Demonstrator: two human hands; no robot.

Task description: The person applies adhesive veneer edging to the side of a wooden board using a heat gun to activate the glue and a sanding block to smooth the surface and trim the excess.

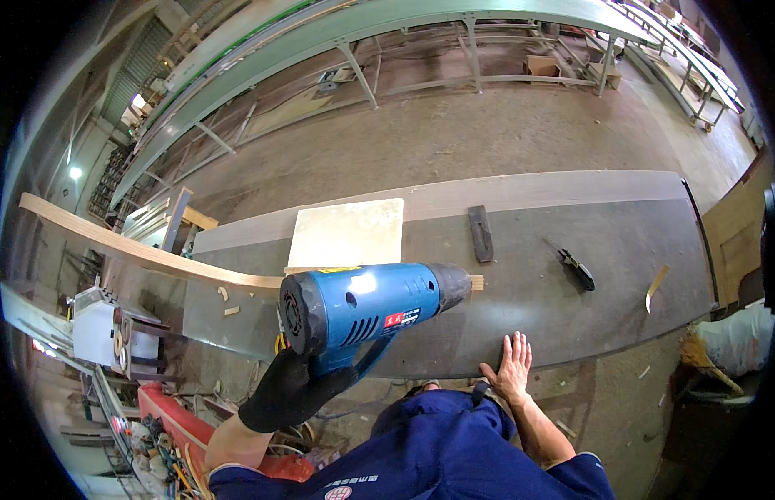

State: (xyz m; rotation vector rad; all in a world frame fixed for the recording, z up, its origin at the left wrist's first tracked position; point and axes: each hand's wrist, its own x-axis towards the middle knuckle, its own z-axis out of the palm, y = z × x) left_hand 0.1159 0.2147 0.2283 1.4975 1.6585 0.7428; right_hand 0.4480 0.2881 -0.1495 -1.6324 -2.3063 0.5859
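My left hand [297, 390], in a black glove, grips the handle of a blue heat gun [379, 302] with a dark nozzle pointing right. The gun is held above the grey worktable [537, 317]. Behind it runs a long pale wooden strip [137, 246], jutting past the table's left side; its right end shows just beyond the nozzle. My bare right hand [510, 367] lies flat on the table's near edge, fingers stretched out and holding nothing. A cream board [347, 233] lies behind the gun. Whether the nozzle touches the strip I cannot tell.
On the table lie a dark flat bar-shaped tool [480, 233], a black-handled cutter [577, 270] and a curled thin strip [656, 288]. Small wood scraps [231, 311] sit at the left. A long green conveyor-like bench [404, 15] stands at the back; a brush [710, 367] is at right.
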